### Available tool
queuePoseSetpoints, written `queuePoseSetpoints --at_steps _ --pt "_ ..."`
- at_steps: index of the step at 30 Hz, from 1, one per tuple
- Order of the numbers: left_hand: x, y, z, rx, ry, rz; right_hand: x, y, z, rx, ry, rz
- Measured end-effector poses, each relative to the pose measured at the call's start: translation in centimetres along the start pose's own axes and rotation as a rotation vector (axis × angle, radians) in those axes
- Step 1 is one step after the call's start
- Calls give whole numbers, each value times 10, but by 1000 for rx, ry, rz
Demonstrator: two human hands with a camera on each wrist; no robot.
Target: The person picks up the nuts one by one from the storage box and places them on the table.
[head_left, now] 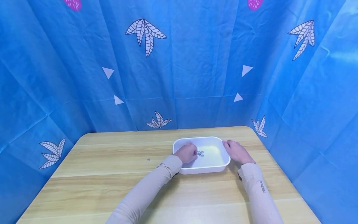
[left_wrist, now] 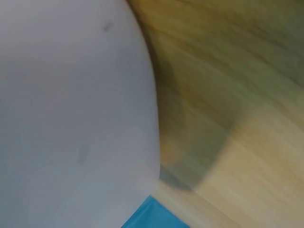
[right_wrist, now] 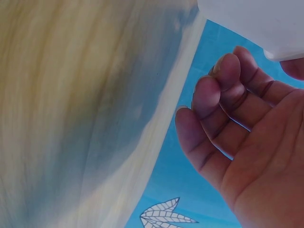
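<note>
Silver bits (head_left: 200, 153), several, in one white tray (head_left: 203, 170); one bit (head_left: 148, 160) outside.

Left arm (head_left: 146, 191) reaches forward, left hand (head_left: 187, 153) knuckles upward; right arm (head_left: 260, 194) reaches forward, right hand (head_left: 236, 151) with fingers (right_wrist: 207, 95) bent.

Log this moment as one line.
left hand: in white basin, at small silvery pieces | right hand: on basin's right rim | loose piece: on table, left of basin
</note>
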State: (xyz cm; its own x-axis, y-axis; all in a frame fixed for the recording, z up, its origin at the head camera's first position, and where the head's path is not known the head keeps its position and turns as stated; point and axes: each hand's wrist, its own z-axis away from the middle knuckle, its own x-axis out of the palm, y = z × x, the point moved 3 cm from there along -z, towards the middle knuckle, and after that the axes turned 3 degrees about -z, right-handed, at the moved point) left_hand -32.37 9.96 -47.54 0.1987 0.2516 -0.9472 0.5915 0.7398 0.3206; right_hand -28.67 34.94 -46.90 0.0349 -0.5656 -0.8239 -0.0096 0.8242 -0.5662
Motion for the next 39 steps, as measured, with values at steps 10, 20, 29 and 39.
queuePoseSetpoints --at_steps 10,20,29,39 --pt "3 1 1 112 -48 -58 1 -1 2 33 -27 -25" --pt "2 11 3 107 -67 -153 1 0 -1 14 -16 -14" --pt "-3 19 6 35 -61 -116 0 0 1 19 -7 -7" --pt "1 21 8 89 -67 -154 1 3 1 4 -10 -39"
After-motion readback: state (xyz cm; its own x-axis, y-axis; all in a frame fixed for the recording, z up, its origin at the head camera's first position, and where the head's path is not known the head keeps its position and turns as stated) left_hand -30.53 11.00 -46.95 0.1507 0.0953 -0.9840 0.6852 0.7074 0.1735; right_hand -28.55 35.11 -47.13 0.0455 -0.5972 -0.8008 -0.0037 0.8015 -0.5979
